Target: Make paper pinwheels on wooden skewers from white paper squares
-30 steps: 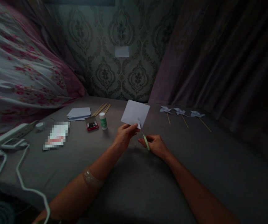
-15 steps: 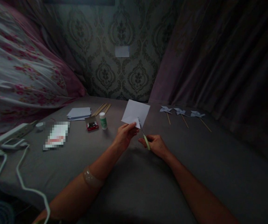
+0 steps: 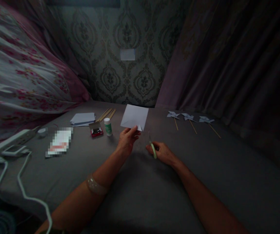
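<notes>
My left hand [image 3: 127,140] pinches the lower edge of a white square sheet of paper [image 3: 135,115], thumb on top. Near the thumb, the lower right corner of the sheet shows a cut line. My right hand [image 3: 163,151] grips a pair of scissors [image 3: 153,150] by their pale green handles. The scissor blades point up and away from me, apart from the paper and to its right. Whether the blades are spread is hard to make out.
Left of the paper stand a green-and-white glue bottle [image 3: 108,127], a small red box [image 3: 96,130], wooden sticks [image 3: 107,114] and a paper stack [image 3: 83,118]. Three paper pinwheels [image 3: 188,117] lie at the right. A power strip [image 3: 20,138] with white cables runs along the left edge.
The paper in my left hand has shifted left and turned slightly. The scissors have come away from the paper, their blades now clear of its edge.
</notes>
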`<act>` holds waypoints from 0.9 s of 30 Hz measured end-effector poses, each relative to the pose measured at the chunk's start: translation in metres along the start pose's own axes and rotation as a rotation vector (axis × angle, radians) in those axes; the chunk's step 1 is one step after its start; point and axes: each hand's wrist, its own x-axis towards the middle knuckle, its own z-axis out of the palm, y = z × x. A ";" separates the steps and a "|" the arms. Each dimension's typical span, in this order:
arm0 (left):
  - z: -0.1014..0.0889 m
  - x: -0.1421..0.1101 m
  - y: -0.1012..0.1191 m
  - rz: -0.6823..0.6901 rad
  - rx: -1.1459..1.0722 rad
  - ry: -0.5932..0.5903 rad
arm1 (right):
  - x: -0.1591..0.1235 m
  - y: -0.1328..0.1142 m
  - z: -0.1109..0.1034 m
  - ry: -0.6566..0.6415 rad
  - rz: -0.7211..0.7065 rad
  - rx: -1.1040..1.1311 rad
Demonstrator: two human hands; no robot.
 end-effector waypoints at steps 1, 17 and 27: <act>-0.001 0.001 0.000 -0.003 -0.004 0.003 | 0.001 0.000 -0.002 0.053 0.018 0.026; -0.004 0.000 -0.014 -0.160 0.139 -0.177 | 0.017 0.025 -0.035 0.474 0.156 0.603; -0.005 -0.002 -0.012 -0.186 0.177 -0.192 | 0.015 0.020 -0.034 0.415 0.149 0.696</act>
